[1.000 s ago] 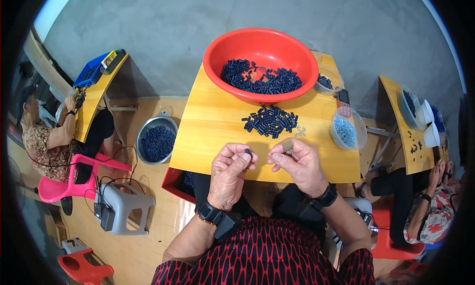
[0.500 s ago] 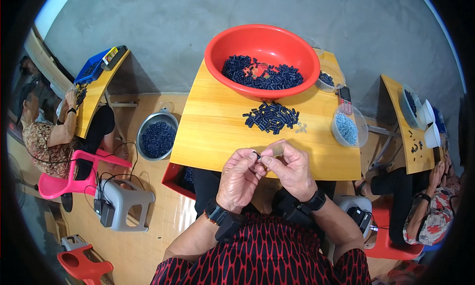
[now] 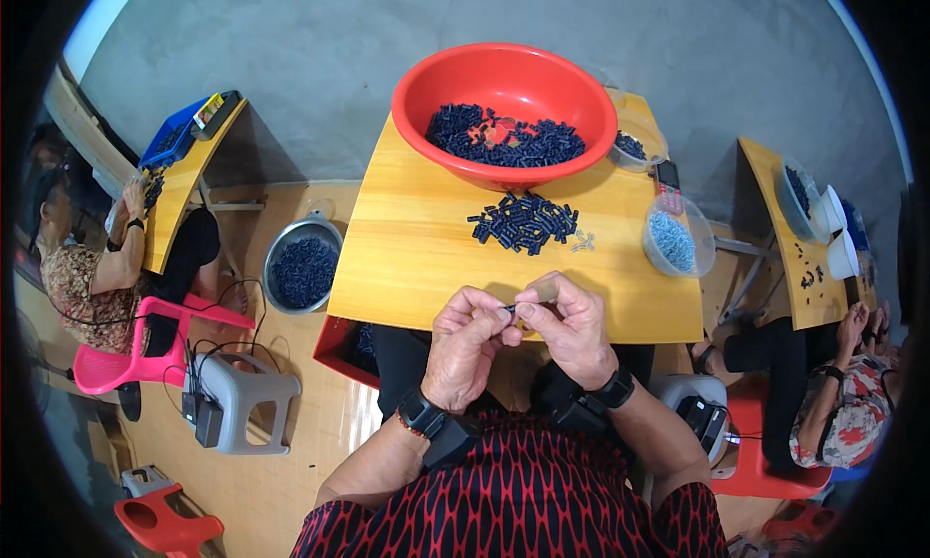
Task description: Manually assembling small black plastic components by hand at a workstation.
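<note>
Just past the table's near edge, both hands meet at the fingertips around a small dark tubular piece point(image 3: 511, 308). My left hand point(image 3: 468, 340) pinches it between thumb and fingers. My right hand point(image 3: 570, 333) is closed in a pinch at the piece's other end; whether it holds a second tiny part is too small to tell. A tan cover wraps a finger of the right hand. Beyond the hands, a loose pile of dark tubular pieces point(image 3: 523, 223) lies on the yellow table point(image 3: 407, 267), with a few tiny pale parts point(image 3: 583, 240) beside it.
A large red basin point(image 3: 504, 176) of dark pieces stands at the back. On the right are a clear tub of light-blue parts point(image 3: 673, 243), a phone point(image 3: 668, 182) and a smaller tub point(image 3: 632, 148). A metal bowl point(image 3: 302, 267) stands left on the floor. People sit at side tables.
The view has shifted slightly. The fingertips have turned a little, and the dark piece now lies more sideways between my two hands.
</note>
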A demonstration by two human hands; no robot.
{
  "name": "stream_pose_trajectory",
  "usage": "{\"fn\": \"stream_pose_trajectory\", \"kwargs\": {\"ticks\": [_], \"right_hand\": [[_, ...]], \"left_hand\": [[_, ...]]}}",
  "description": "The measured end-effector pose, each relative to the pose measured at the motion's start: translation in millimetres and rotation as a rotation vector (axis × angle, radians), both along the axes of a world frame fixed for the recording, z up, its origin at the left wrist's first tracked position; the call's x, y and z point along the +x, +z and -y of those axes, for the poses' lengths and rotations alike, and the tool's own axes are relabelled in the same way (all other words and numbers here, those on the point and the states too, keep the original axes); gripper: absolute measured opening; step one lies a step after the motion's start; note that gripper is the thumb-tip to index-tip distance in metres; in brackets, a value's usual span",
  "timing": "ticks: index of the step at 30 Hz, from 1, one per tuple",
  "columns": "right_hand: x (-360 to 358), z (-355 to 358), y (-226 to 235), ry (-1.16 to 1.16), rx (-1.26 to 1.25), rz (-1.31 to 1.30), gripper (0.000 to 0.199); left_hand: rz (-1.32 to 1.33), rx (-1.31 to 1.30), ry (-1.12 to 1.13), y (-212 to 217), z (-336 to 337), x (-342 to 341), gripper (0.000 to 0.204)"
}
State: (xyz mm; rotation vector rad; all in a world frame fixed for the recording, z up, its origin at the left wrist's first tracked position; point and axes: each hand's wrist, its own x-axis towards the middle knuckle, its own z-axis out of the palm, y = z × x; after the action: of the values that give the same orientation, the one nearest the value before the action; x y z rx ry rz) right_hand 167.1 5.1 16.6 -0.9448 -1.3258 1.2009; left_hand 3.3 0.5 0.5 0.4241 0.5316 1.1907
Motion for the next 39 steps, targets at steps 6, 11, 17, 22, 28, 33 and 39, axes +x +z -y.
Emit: {"fn": "stream_pose_trajectory", "kwargs": {"ticks": [6, 11, 17, 22, 28, 33, 39], "right_hand": [[9.5, -0.5, -1.2, 0.066, -0.041, -0.017, 0.005], [16.2, -0.9, 10.9, 0.101, -0.007, 0.051, 0.006], [26.6, 1.6, 21.9, 0.133, 0.104, 0.265, 0.009], [17.0, 6.2, 18.4, 0.043, -0.116, -0.047, 0.007], [16.4, 1.7, 22.7, 0.034, 0.116, 0.252, 0.006], [10.9, 1.9, 29.7, 0.043, 0.292, 0.428, 0.001], [11.5, -9.6, 20.4, 0.174, 0.247, 0.425, 0.002]], "left_hand": [[-0.105, 0.086, -0.039, -0.5, -0.4, -1.6, 0.01], [-0.042, 0.115, -0.034, -1.2, 2.6, 3.5, 0.01], [-0.017, 0.101, -0.04, -1.5, 9.6, 7.2, 0.01], [0.012, 0.101, -0.025, -4.4, 7.6, 8.6, 0.009], [-0.001, 0.114, 0.005, -4.6, 4.5, 6.6, 0.01], [-0.076, 0.132, 0.03, -8.4, 5.4, 8.2, 0.012], [-0.276, 0.156, 0.084, -19.8, 1.6, 5.2, 0.013]]}}
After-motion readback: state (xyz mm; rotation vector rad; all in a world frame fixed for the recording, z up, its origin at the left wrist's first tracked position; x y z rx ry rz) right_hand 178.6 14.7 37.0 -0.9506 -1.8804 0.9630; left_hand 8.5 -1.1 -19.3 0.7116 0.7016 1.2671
